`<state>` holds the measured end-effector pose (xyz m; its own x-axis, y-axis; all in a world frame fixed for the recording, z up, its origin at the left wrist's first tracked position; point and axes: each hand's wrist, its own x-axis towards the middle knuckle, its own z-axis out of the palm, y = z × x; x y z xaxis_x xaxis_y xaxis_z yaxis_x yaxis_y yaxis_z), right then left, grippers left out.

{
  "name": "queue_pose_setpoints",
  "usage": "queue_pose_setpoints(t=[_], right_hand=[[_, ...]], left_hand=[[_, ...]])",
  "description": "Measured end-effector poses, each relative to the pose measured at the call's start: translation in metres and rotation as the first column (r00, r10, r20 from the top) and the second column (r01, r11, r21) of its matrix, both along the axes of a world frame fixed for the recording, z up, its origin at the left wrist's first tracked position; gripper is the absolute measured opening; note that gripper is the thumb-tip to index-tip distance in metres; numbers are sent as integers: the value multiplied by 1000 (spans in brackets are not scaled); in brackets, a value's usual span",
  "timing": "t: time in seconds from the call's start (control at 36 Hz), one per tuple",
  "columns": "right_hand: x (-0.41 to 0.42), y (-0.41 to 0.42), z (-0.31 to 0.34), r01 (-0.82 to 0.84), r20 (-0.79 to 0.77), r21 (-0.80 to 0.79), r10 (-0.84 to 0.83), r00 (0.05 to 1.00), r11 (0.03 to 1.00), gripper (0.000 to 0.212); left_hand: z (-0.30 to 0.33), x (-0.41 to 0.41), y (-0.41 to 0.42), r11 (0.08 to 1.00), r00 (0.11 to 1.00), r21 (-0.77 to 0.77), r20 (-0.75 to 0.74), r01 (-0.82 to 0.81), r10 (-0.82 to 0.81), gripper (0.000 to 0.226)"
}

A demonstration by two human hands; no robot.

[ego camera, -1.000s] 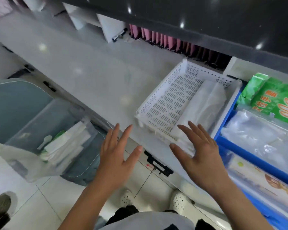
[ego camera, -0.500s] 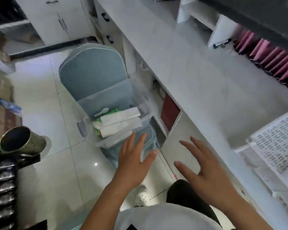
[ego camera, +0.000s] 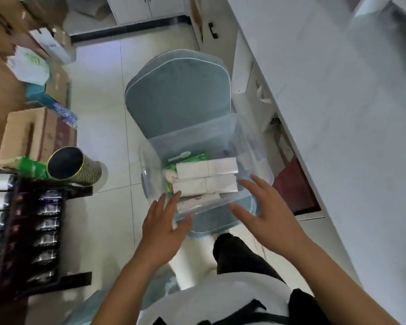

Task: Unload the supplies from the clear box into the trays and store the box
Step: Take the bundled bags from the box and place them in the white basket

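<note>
Evidently mid-unloading, both hands, left (ego camera: 164,225) and right (ego camera: 266,213), hover empty with fingers spread wide at the box (ego camera: 249,146) on the chair (ego camera: 177,97) (white packs (ego camera: 205,178) inside), so gripping a pack seems next.

We see a clear box (ego camera: 197,141) holding white packets (ego camera: 206,170) and a green pack (ego camera: 190,158), on a grey-blue chair (ego camera: 177,95). White counter (ego camera: 338,113), pale tiled floor (ego camera: 103,127), brown cartons (ego camera: 36,132), gold-patterned cylinder (ego camera: 80,171).
</note>
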<state>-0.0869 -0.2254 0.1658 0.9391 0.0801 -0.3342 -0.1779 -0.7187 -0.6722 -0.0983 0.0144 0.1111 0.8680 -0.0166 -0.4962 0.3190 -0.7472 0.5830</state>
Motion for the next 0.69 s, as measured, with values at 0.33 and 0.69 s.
queue_pose_setpoints(t=[0.33, 0.69], right_hand=[[165, 22, -101, -222, -295, -62, 194, 935, 973, 59], [211, 32, -263, -358, -587, -237, 161, 793, 903, 62]], left_hand=[[-82, 108, 15, 977, 969, 200, -217, -74, 118, 67], [-221, 128, 9, 954, 836, 178, -537, 243, -112, 59]])
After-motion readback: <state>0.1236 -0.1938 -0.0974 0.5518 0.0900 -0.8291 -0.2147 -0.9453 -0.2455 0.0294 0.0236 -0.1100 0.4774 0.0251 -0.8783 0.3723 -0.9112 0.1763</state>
